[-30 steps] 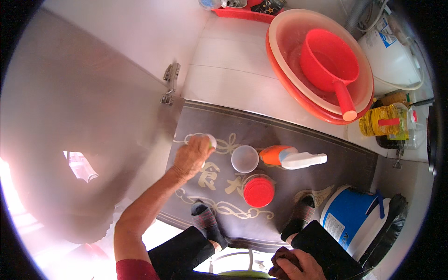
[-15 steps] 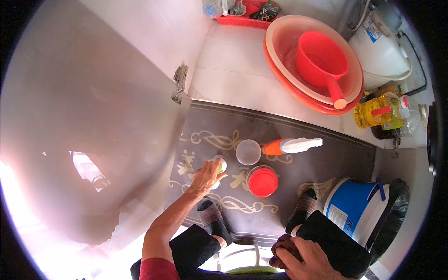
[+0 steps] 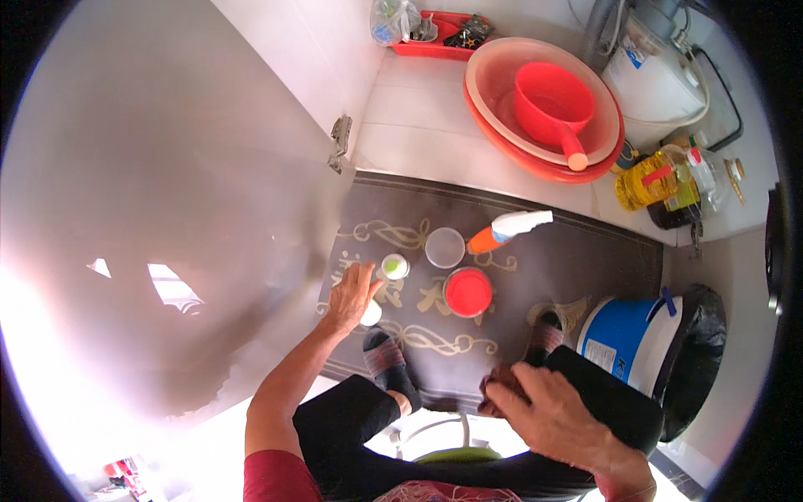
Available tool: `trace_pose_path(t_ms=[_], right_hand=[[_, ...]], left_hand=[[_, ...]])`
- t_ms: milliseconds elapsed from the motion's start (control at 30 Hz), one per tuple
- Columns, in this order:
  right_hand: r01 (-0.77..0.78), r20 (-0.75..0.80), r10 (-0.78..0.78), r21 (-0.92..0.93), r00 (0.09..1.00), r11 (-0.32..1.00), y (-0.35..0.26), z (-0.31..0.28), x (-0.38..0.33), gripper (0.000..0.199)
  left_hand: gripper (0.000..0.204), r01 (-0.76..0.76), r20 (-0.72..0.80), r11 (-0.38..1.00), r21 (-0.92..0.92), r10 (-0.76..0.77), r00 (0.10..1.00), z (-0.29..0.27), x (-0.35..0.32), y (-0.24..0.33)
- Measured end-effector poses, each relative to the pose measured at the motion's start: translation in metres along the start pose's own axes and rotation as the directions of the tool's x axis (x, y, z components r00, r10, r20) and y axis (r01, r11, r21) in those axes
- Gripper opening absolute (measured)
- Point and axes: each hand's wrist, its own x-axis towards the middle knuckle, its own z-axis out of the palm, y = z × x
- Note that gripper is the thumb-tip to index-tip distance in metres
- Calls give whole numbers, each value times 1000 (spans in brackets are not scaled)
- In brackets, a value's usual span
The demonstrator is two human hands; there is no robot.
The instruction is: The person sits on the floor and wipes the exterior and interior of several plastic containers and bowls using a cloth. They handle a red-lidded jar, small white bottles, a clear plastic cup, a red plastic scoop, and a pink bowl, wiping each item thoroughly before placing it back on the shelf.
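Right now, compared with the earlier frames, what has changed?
The left hand has let go of the green-and-white container, which stands nearer the person than a second ago, and drawn off to its left. The right hand still grips the dark cloth. The clear cup, red-lidded jar and spray bottle stayed put on the mat.

To your left stands a large grey cabinet door (image 3: 184, 176), swung open, its glossy face catching a sharp bright patch of reflected light (image 3: 174, 286). A metal hinge (image 3: 340, 144) joins it to the cabinet's white side wall (image 3: 314, 63). Ahead of you, the white cabinet base (image 3: 414, 121) meets a dark floor mat (image 3: 594, 259) patterned with pale gold scrolls. On your right rises a pale grey panel (image 3: 740, 268). Strong white glare (image 3: 75, 410) washes out the lower left, and below you shows the green edge of a seat (image 3: 456, 455).
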Motion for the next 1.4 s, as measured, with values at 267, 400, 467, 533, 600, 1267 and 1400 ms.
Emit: trace_pose_path(t_ms=[267, 400, 467, 533, 600, 1267, 1400], right_hand=[[64, -426, 254, 604, 868, 795, 0, -30, 1, 41], [216, -301, 394, 945, 869, 246, 1, -26, 2, 40], [301, -196, 354, 915, 914, -270, -3, -25, 2, 58], [430, -292, 359, 806, 886, -407, -11, -28, 4, 57], [469, -351, 313, 704, 883, -534, -20, -32, 5, 52], [615, -441, 483, 730, 756, -297, -37, -77, -12, 44], [260, -708, 292, 561, 643, 786, -52, -67, -7, 48]], left_hand=[[30, -120, -306, 812, -571, -75, 949, -145, 48, 109], [34, -304, -447, 666, -681, -50, 893, -220, 62, 179], [30, -391, -510, 602, -696, -32, 860, -248, 70, 209], [29, -473, -590, 663, -580, 58, 805, -268, 76, 228], [29, -522, -634, 715, -465, 143, 760, -281, 77, 246], [55, -155, -221, 245, -957, -269, 937, -234, 34, 265], [64, -256, -358, 385, -887, -223, 907, -236, 27, 273]])
